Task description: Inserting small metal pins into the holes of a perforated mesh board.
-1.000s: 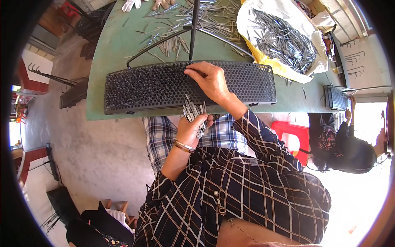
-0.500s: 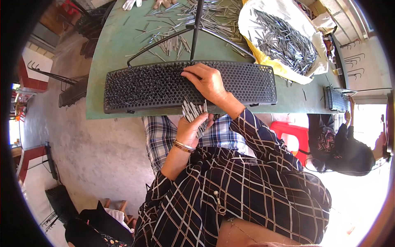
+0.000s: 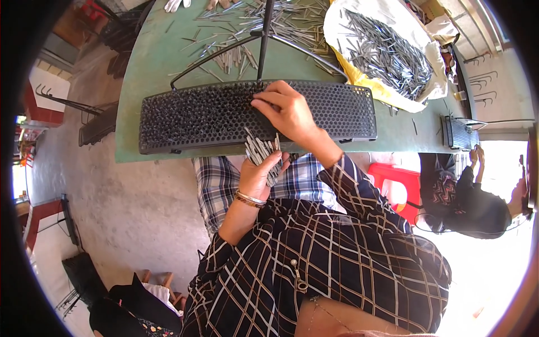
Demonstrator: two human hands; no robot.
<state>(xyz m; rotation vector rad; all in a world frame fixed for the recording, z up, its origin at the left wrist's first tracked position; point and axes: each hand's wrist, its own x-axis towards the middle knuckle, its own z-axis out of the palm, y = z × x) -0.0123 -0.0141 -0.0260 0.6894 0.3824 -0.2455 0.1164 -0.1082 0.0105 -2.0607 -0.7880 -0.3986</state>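
A long black perforated panel (image 3: 337, 115) lies at the near edge of the green table. Its left half is crowded with small dark pieces standing in the holes, while the holes on its right half look bare. Just below the panel's near edge, my left hand (image 3: 255, 178) is closed around a bundle of thin grey metal strips (image 3: 261, 150), which fan out upward. My right hand (image 3: 292, 115) rests over the panel's middle, thumb and fingers pinched together at the border of the filled part. Anything between those fingertips is too small to make out.
Thin black rods (image 3: 264, 50) rise behind the panel. Loose strips (image 3: 230, 59) lie scattered across the green table (image 3: 149, 67). A white and yellow sack (image 3: 337, 28) heaped with strips stands at the back right. A red stool (image 3: 401, 182) and another person (image 3: 471, 196) are to the right.
My right hand has shifted slightly along the panel to the right, still pinched. My left hand keeps the bundle of strips in nearly the same spot.
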